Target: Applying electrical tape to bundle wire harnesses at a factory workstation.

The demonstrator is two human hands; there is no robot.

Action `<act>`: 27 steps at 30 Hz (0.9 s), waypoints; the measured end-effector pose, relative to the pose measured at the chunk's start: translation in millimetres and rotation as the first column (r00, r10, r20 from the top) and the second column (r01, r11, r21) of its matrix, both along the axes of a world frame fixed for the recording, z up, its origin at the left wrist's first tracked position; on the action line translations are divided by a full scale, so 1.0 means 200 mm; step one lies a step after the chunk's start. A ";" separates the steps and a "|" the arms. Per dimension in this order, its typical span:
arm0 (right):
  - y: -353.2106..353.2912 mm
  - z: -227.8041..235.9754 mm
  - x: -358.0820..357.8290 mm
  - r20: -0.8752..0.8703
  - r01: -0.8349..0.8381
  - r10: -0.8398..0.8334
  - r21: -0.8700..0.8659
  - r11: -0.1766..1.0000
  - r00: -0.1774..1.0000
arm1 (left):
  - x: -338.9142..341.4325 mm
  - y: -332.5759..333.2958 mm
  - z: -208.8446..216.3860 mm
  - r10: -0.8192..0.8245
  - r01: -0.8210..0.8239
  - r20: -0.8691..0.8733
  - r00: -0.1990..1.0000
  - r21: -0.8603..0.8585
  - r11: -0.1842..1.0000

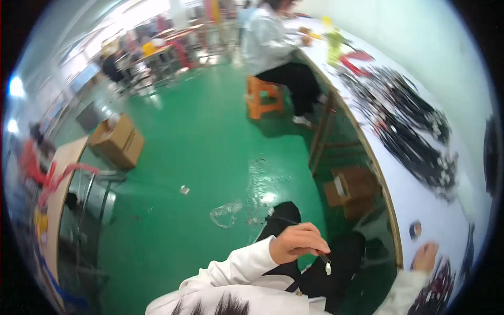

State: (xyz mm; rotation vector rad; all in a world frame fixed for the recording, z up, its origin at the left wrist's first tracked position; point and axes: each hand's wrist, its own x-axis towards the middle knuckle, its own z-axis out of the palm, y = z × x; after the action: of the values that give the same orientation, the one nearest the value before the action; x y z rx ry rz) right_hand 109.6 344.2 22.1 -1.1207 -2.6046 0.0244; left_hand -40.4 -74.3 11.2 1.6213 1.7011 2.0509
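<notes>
My left hand (pixel 299 243) is closed, its fingers pinching a short dark cable with a white connector (pixel 328 268) at its end, held over my lap. On the white table, my right hand (pixel 425 256) lies close to the front edge, beside a bundle of dark and reddish wires (pixel 438 286). That hand is blurred, and whether its fingers hold anything does not show. Just beyond it sits a small roll of tape (pixel 415 230).
Bundles of black cables (pixel 415 152) cover the far part of the white table (pixel 420 205). A co-worker (pixel 268 42) sits there on an orange stool (pixel 264 97). Cardboard boxes stand under the table (pixel 353 190) and at left (pixel 118 142). Plastic scrap (pixel 226 214) lies on the green floor.
</notes>
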 end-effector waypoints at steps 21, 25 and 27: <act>0.49 0.51 -0.06 -0.119 -0.193 0.204 0.100 0.976 0.972 | 0.06 0.02 0.09 0.297 -0.288 -0.072 0.952 0.110 0.951; 0.62 0.23 -0.38 0.228 -0.061 0.065 -0.023 0.998 0.971 | 0.05 -0.05 0.09 0.409 -0.402 -0.047 0.911 0.107 0.909; 0.81 -0.01 -0.48 0.213 0.027 -0.068 0.188 0.982 0.975 | 0.06 -0.13 0.02 0.304 -0.321 0.166 0.938 0.086 0.943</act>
State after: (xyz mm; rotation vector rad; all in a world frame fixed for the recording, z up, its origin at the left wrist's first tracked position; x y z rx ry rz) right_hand 14.5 506.4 19.8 -1.1769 -2.6989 -0.3636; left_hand -27.4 -99.7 14.9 1.2440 1.9257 2.3798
